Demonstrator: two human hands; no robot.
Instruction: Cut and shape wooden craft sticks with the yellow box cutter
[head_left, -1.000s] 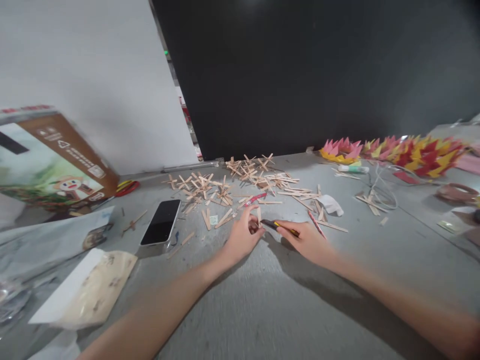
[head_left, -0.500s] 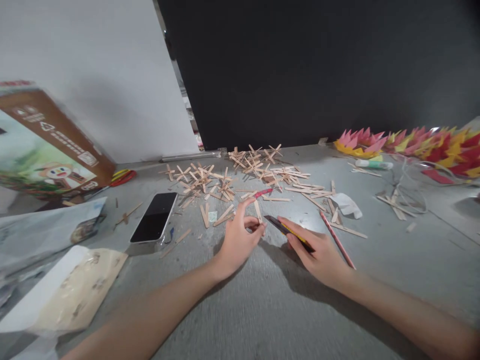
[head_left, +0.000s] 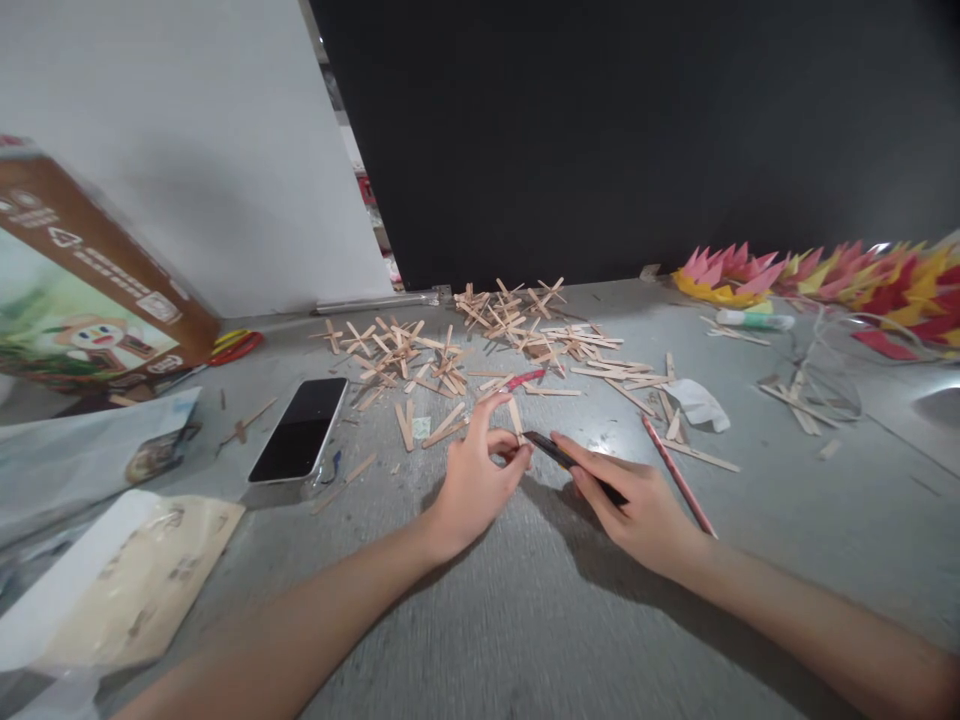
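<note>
My left hand (head_left: 476, 475) rests on the grey table (head_left: 540, 610), its fingers pinched on a short wooden stick (head_left: 515, 417) that lies flat. My right hand (head_left: 637, 505) is closed round a dark utility knife (head_left: 566, 460), whose tip points at the stick close to my left fingertips. Beyond both hands lies a scatter of several wooden sticks and glued stick crosses (head_left: 450, 355). A red pencil (head_left: 679, 487) lies just right of my right hand.
A black phone (head_left: 300, 428) lies left of my hands. Further left are a printed cardboard box (head_left: 90, 290), plastic bags and a sheet (head_left: 127, 580). Coloured paper flowers (head_left: 817, 275), a glue stick (head_left: 750, 320), a wire and crumpled tissue (head_left: 694, 403) sit at right. A black panel stands behind.
The view has shifted slightly; my hands stay together at the stick. My right hand slid a little right and nearer with the knife, and the red pencil now shows beside it.
</note>
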